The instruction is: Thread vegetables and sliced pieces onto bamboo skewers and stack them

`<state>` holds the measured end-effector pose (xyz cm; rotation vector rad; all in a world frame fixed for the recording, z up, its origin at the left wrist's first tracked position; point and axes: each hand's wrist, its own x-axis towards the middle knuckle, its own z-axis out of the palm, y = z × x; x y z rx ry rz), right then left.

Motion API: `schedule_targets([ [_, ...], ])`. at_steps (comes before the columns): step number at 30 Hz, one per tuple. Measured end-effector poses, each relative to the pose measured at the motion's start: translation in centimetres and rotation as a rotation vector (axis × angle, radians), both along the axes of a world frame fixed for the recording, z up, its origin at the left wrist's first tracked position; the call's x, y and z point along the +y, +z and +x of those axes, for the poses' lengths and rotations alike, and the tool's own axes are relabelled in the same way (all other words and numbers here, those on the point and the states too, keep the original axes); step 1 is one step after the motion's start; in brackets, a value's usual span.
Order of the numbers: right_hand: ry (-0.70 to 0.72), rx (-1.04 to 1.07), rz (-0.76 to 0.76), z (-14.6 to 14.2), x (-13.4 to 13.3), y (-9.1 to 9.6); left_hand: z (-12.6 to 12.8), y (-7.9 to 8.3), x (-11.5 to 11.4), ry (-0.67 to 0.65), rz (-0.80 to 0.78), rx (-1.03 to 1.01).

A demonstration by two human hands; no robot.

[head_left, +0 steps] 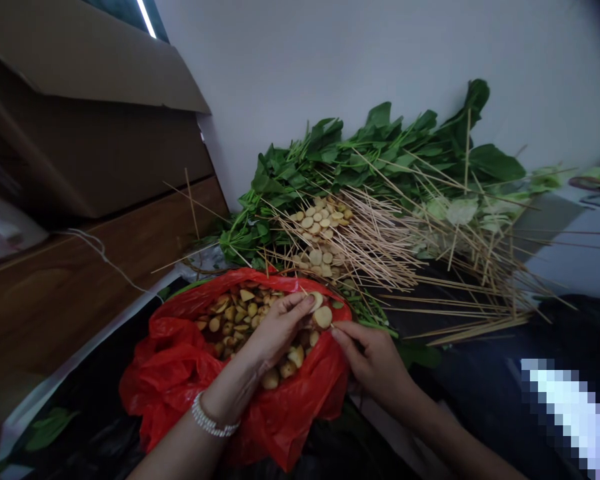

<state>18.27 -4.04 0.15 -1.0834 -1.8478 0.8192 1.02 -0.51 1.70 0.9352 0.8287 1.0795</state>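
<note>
Skewering, we judge: left hand (279,328) pinches pale slice (317,302), right hand (374,357) grips stick end (333,326), next push needing alignment

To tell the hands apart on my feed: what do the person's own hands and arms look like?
The left hand is ungloved, with a whitish, beaded-looking bracelet around its wrist. The right hand is ungloved too, with no bracelet showing. No sleeves show.
</note>
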Motion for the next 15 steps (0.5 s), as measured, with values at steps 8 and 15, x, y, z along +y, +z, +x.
schedule_targets([
  [8, 0.006, 0.006, -0.048, 0.2, -0.05, 0.09, -0.47, 0.57, -0.03, -0.024, -0.037, -0.01],
  [15, -0.066, -0.19, 0.108, -0.02, -0.4, -0.74, -0.13, -0.15, 0.01, 0.039, -0.01, -0.017],
])
